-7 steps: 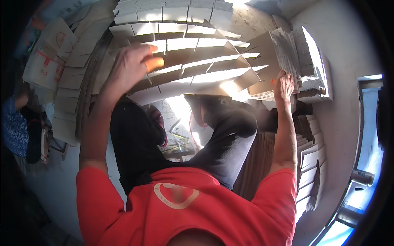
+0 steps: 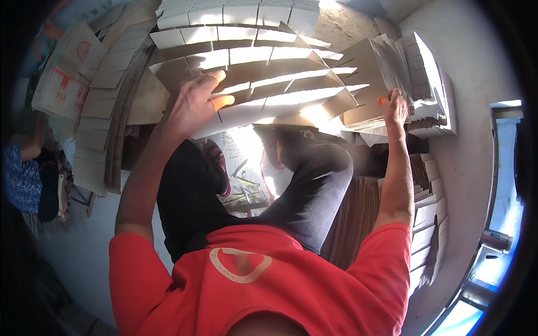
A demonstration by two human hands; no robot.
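Note:
Several long slotted cardboard strips (image 2: 269, 75) stand on edge in rows before me, and one cardboard cross strip (image 2: 325, 61) runs across them at the right. My left hand (image 2: 193, 106) is closed at the left end of the rows, around a slotted strip; its palm hides part of the grip. Orange covers sit on its thumb and one fingertip. At the right, my right hand (image 2: 397, 107) bends its fingers over the edge of a stack of brown cardboard sheets (image 2: 388, 64), its orange-covered thumb against the face.
More cardboard stacks stand behind the rows (image 2: 241, 14), at the right (image 2: 423, 73), at the left (image 2: 103, 106) and low right (image 2: 423, 224). A printed carton (image 2: 67, 84) lies far left. Another person's patterned clothing (image 2: 21, 176) shows at the left edge. My knees flank the work.
My left hand has come right and slightly down onto the strips, uncovering a strip's left end. My right hand has shifted slightly right and up along the stack.

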